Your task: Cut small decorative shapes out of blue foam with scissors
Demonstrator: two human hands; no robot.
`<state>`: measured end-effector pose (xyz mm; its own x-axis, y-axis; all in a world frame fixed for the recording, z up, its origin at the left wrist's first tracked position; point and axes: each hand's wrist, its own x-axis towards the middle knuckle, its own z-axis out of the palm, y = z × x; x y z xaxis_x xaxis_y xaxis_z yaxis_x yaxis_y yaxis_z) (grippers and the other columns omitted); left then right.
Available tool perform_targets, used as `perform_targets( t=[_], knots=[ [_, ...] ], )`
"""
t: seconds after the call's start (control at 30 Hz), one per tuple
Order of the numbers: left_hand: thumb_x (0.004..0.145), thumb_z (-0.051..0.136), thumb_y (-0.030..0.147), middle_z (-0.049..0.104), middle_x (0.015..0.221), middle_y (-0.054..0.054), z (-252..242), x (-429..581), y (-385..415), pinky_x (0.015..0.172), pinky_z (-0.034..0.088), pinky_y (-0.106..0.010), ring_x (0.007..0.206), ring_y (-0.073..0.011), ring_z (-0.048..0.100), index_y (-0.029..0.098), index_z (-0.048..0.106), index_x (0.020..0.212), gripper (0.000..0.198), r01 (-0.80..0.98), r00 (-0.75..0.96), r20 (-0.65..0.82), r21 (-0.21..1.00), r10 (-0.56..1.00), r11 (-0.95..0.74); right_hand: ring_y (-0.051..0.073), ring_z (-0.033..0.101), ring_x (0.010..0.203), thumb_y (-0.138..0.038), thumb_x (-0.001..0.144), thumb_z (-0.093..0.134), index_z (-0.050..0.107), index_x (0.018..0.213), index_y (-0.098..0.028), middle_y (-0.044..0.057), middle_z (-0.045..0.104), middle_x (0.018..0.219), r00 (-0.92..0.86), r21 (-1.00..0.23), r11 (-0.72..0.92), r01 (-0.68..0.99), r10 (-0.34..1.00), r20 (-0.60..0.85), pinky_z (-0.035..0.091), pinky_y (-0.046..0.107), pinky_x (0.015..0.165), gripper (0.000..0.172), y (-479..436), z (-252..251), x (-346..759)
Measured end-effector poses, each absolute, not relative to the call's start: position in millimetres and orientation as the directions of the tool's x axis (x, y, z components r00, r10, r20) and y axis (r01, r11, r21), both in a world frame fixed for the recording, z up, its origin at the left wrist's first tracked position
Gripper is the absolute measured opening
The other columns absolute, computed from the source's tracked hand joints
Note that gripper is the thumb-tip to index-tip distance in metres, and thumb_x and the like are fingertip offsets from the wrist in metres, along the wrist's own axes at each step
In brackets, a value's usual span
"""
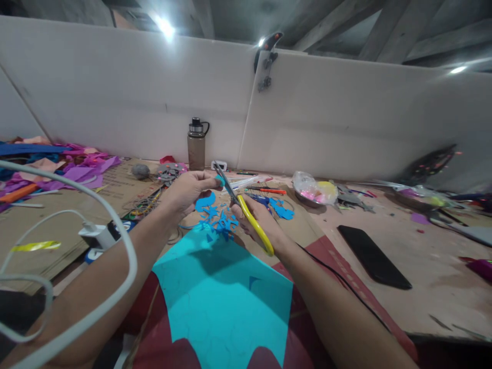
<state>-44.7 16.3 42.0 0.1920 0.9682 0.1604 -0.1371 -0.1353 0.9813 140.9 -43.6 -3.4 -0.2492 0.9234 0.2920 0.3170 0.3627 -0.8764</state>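
Pinched between the fingertips of my left hand (194,187) is a small blue cut piece (220,180). My right hand (255,218) is wrapped round yellow-handled scissors (255,225), whose blades point up and to the left, right beside the blue piece. Whether the blades touch it I cannot tell. Below both hands lie several blue scraps (221,220), some of them narrow and pointed. A large turquoise sheet (226,302), with curved cut-outs along its near edge, spreads out in front of me.
A grey water bottle (196,146) stands against the white partition (134,92). On the right lies a black phone (372,256), with a bagged bowl (313,189) behind it. Purple and pink scraps (84,164) pile up at left. A white cable (126,246) loops across the left foreground, near a charger (98,236).
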Motion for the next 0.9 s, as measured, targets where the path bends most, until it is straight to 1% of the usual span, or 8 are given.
perform_targets(
  t=[0.2,0.33,0.5,0.63,0.9],
  knots=[
    [0.058,0.084,0.03,0.072,0.072,-0.006,41.5,-51.4,22.1,0.062,0.04,-0.027,0.063,-0.0122,0.057,0.016,0.069,0.063,0.021,-0.02,0.219,0.124,0.992,0.968,-0.122,0.01,0.042,0.054,-0.059,0.091,0.051,0.05,0.091,-0.021,-0.004,0.044,0.064,-0.268,-0.857,0.369,0.359,0.921,0.284,0.035,0.023,0.05,0.038,-42.8,-3.6,139.7],
    [0.058,0.082,0.031,0.072,0.071,-0.006,40.1,-51.0,23.5,0.062,0.04,-0.027,0.064,-0.0127,0.059,0.016,0.068,0.062,0.021,-0.014,0.22,0.116,0.993,0.969,-0.116,0.01,0.04,0.053,-0.058,0.092,0.05,0.049,0.09,-0.022,-0.004,0.042,0.065,-0.255,-0.856,0.363,0.368,0.925,0.282,0.035,0.022,0.049,0.036,-42.7,-5.4,139.8],
    [0.056,0.082,0.029,0.071,0.069,-0.005,40.4,-50.1,23.6,0.06,0.038,-0.026,0.059,-0.0103,0.055,0.015,0.065,0.058,0.022,-0.022,0.215,0.104,0.995,0.971,-0.102,0.009,0.037,0.052,-0.053,0.091,0.054,0.047,0.086,-0.022,-0.005,0.04,0.064,-0.275,-0.858,0.363,0.363,0.922,0.274,0.032,0.021,0.047,0.032,-43.1,-2.7,140.8],
    [0.058,0.08,0.029,0.07,0.069,-0.006,39.4,-51.1,25.5,0.058,0.038,-0.026,0.057,-0.01,0.054,0.015,0.064,0.058,0.022,-0.028,0.224,0.105,0.994,0.969,-0.101,0.009,0.038,0.053,-0.052,0.091,0.055,0.047,0.085,-0.022,-0.005,0.04,0.065,-0.275,-0.851,0.369,0.372,0.92,0.279,0.032,0.021,0.048,0.031,-43.1,-0.9,140.7],
    [0.057,0.08,0.028,0.07,0.067,-0.006,39.9,-51.3,25.8,0.056,0.037,-0.026,0.055,-0.01,0.052,0.015,0.063,0.056,0.021,-0.009,0.223,0.089,0.996,0.971,-0.09,0.008,0.04,0.055,-0.054,0.093,0.052,0.05,0.086,-0.021,-0.005,0.042,0.068,-0.294,-0.835,0.397,0.38,0.908,0.298,0.036,0.021,0.051,0.033,-44.2,1.6,141.8]
  ],
)
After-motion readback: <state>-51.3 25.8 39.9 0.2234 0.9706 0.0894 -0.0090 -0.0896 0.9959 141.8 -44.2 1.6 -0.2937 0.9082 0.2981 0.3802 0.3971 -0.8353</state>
